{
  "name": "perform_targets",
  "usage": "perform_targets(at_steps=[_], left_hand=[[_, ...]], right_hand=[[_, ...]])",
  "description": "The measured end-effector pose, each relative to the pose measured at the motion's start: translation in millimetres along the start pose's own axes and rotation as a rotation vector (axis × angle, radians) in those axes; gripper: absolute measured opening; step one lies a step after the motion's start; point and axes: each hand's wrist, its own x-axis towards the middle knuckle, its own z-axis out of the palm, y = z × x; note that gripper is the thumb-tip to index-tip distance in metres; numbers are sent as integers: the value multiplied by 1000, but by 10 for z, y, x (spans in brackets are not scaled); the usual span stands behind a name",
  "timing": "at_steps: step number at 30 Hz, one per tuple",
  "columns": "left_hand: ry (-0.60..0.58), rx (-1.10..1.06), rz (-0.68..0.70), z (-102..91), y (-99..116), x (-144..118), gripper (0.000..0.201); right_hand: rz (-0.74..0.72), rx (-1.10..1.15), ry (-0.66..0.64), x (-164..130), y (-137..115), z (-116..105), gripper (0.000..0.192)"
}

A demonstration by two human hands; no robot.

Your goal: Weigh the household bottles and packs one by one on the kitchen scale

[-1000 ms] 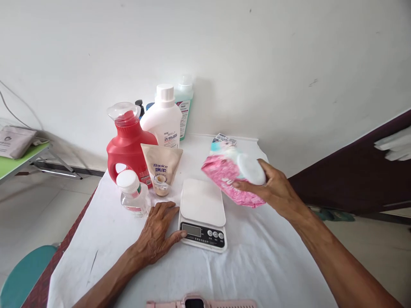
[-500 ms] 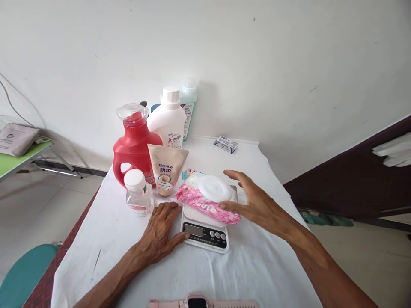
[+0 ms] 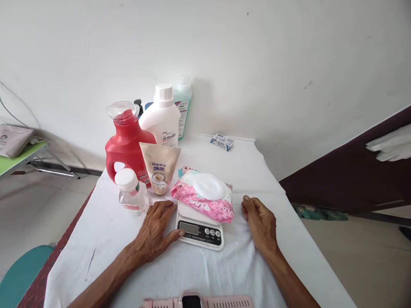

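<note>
The left hand point(image 3: 153, 234) lies flat on the tabletop point(image 3: 105, 239), grip wide and empty, thumb tip touching the scale point(image 3: 199, 229). The right hand point(image 3: 260, 222) rests loosely curled beside the scale, holding nothing. A pink wipes pack point(image 3: 202, 197) lies on the scale. Bottles point(image 3: 128, 147) stand behind.

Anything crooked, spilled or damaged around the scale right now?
Nothing spilled or damaged. The pink wipes pack lies on the scale skewed, overhanging its platform on both sides. The left hand rests flat with its thumb at the scale's front corner; the right hand rests on the cloth beside it, touching neither.
</note>
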Motion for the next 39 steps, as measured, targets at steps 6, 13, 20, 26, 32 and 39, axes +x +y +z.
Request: perform_targets(at_steps=[6, 13, 20, 26, 32, 39], left_hand=[[-22, 5, -9, -7, 3, 3, 58], [-20, 5, -11, -4, 4, 4, 57], [-31, 13, -14, -6, 4, -2, 56], [-12, 10, -2, -11, 10, 15, 54], [-23, 11, 2, -71, 60, 49, 53], [-26, 40, 17, -62, 39, 50, 53]], right_hand=[[22, 19, 18, -5, -53, 2, 50], [24, 37, 11, -15, -43, 7, 48], [34, 27, 12, -7, -14, 13, 51], [56, 59, 5, 43, 63, 17, 53], [76, 249, -246, 178, -376, -246, 54], [-387, -282, -453, 26, -1087, 42, 113]])
